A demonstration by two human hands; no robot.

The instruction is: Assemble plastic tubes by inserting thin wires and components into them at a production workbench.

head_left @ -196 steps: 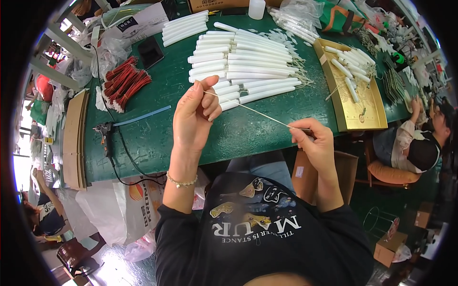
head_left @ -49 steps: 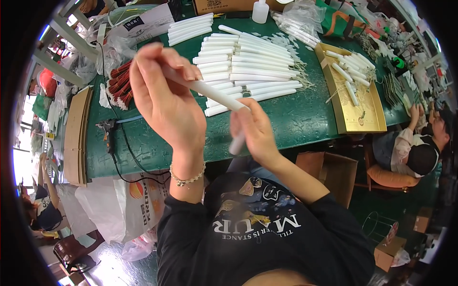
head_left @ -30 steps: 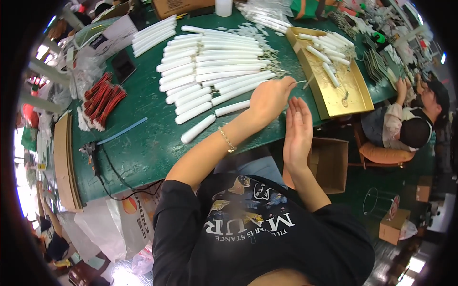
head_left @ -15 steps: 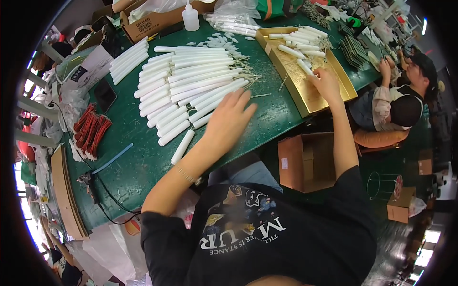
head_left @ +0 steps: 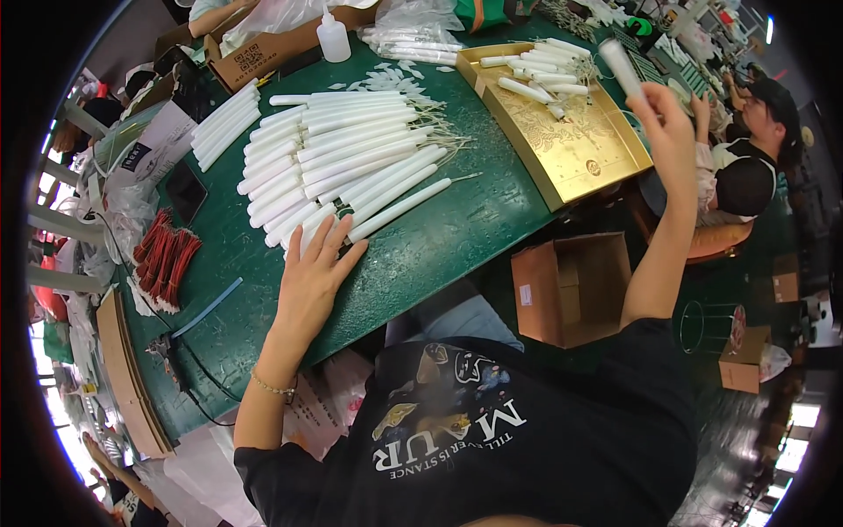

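My right hand [head_left: 666, 132] is raised above the right side of the shallow gold box lid [head_left: 580, 167], its fingers closed round the end of a white tube [head_left: 620, 67] that points up and away. Several more white tubes with thin wires lie in the far end of the lid. To the left, rows of white tubes [head_left: 356, 145] cover the green tabletop [head_left: 474, 211], their wire ends toward the right. My left hand [head_left: 309, 277] rests with fingers spread at the near end of these rows, fingertips by the nearest tubes.
Small white pieces [head_left: 386, 79] and a white squeeze bottle [head_left: 333, 37] are at the back. Left lie red wire bundles [head_left: 167, 268], a dark phone [head_left: 186, 195] and a glue gun [head_left: 164, 351]. An open cardboard box [head_left: 536, 294] stands below the table edge; a person [head_left: 746, 176] sits at right.
My right hand has lifted a white tube out of the gold lid, up and rightward. My left hand has drawn back left and nearer, from the wire ends to the near end of the rows.
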